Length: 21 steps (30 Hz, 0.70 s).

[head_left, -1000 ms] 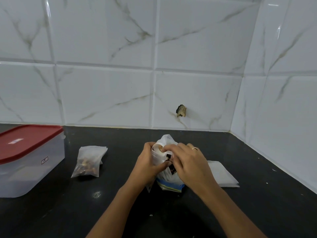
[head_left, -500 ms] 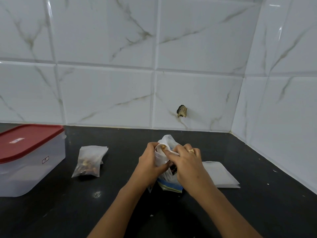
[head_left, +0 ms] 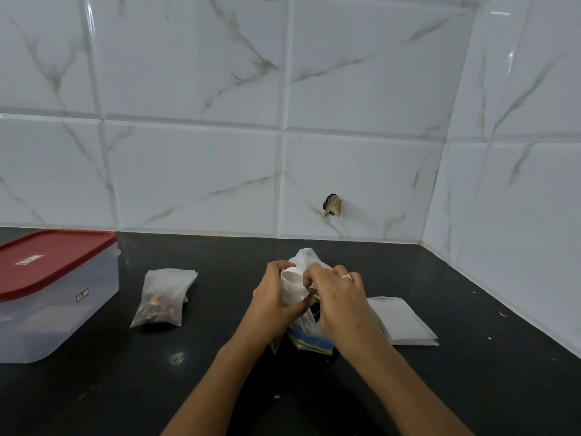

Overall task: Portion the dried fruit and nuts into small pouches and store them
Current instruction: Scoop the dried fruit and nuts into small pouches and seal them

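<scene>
Pouch (head_left: 293, 284) above table (head_left: 408, 388): my left hand (head_left: 273, 298) grip wraps it, right hand (head_left: 341, 298) grip pinches its mouth. Filled pouch (head_left: 162, 298) and red-lidded box (head_left: 53, 294) sit left.

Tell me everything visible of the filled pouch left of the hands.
The filled pouch is a translucent whitish bag, plastic-looking, lying flat on the black counter. Brown nuts and fruit bunch in its near half; its far end is flat and empty. It sits between the red-lidded container and the left hand, touching neither. Whether it is sealed cannot be told.
</scene>
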Available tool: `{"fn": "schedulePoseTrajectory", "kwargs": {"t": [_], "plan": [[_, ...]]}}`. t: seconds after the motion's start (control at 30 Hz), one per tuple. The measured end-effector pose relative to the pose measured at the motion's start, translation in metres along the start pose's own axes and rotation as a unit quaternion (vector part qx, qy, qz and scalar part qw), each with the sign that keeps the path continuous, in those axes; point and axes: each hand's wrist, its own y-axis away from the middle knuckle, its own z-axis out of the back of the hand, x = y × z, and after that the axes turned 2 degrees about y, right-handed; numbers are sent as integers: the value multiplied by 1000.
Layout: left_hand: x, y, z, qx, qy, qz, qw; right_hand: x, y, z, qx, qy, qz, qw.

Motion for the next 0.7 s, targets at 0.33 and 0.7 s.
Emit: {"fn": "schedulePoseTrajectory", "kwargs": {"t": [0.33, 0.7], "plan": [[5, -2, 3, -49, 5, 0, 999, -12, -4, -16, -17, -94, -162, 982], [5, 6, 9, -24, 0, 9, 1000, -5, -11, -31, 66, -91, -218, 969]]}}
